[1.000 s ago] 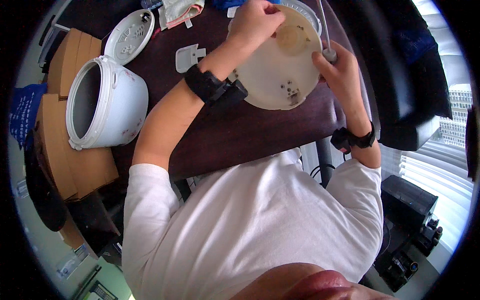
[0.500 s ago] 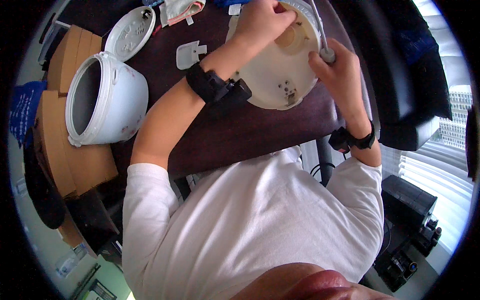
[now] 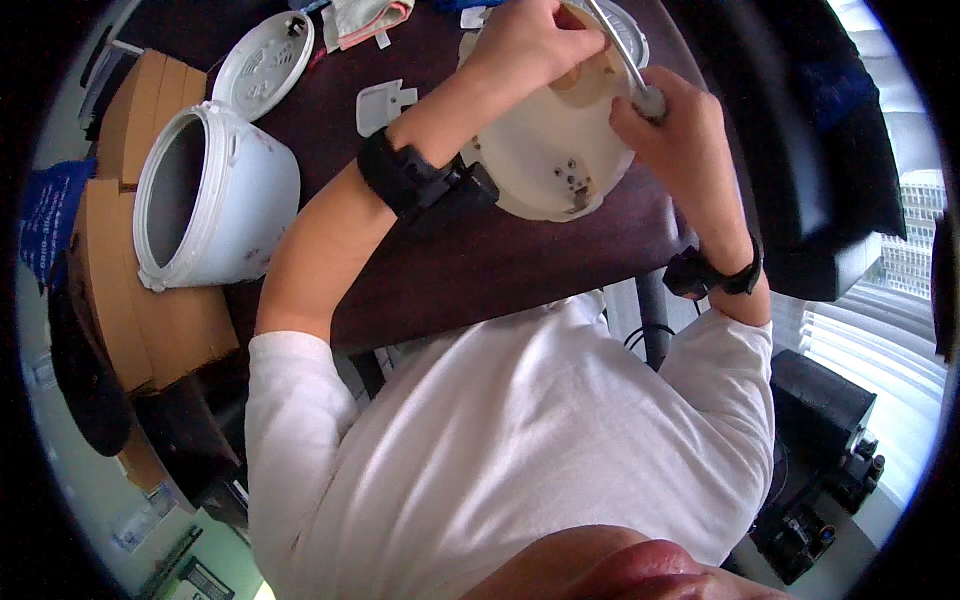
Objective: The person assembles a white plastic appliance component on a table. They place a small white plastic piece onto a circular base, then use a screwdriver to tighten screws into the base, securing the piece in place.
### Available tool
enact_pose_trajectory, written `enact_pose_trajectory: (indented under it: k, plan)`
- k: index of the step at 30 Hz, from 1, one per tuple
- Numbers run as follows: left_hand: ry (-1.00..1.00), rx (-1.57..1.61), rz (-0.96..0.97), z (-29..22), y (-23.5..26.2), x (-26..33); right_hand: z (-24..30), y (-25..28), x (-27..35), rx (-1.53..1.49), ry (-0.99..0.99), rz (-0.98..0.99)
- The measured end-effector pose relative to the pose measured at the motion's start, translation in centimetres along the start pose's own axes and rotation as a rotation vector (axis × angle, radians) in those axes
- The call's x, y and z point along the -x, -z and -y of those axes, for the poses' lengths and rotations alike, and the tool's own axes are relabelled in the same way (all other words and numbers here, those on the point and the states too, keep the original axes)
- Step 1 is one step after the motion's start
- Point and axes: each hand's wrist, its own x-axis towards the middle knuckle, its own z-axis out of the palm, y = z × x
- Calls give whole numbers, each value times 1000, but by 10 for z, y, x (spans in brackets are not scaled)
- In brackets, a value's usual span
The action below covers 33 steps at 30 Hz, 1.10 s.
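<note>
A round cream-white plastic housing (image 3: pixel 545 140), with brown stains and a cluster of small holes, lies on the dark table beneath both my hands. My right hand (image 3: pixel 678 125) is closed around the pale grey handle of a screwdriver (image 3: pixel 622 45). Its metal shaft slants up and left over the housing and runs out of view at the top edge, so the tip is hidden. Over the far part of the housing, my left hand (image 3: pixel 535 45) has thumb and fingers drawn together beside the shaft. The picture's edge cuts it off, and what it grips cannot be made out.
Left of my left arm lies a small white plastic piece (image 3: pixel 380 107). A white pot-shaped shell (image 3: pixel 250 200) rests tilted at the left, near a white round lid (image 3: pixel 262 65) and cardboard boxes (image 3: pixel 165 320). Cloths (image 3: pixel 365 20) lie at the back. A black chair (image 3: pixel 820 130) stands right.
The screwdriver's shaft has swung left and now leans more across the housing. The housing has shifted or tilted slightly. Both hands stay close to where they were.
</note>
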Motion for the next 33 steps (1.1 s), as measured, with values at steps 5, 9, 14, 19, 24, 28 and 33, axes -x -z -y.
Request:
enact_pose_trajectory:
  k: [5, 9, 14, 19, 24, 28, 33]
  plan:
    - [109, 266, -25, 18, -4, -2, -2, 9, -10, -34, -10, 37]
    - [306, 548, 3, 13, 1, 5, 0, 11, -11, -78, -26, 72]
    - [283, 394, 80, 4, 6, 7, 4, 10, -11, -39, -15, 63]
    - [277, 372, 33, 10, 4, 3, 11, 9, -12, 10, 18, 51]
    - [60, 462, -46, 22, 2, 3, 15, 9, -13, 76, 83, 47]
    - [91, 517, -47, 28, 7, 3, 19, 8, -16, 67, 73, 68]
    - [263, 839, -82, 44, 19, 13, 18, 7, -19, 38, 78, 59]
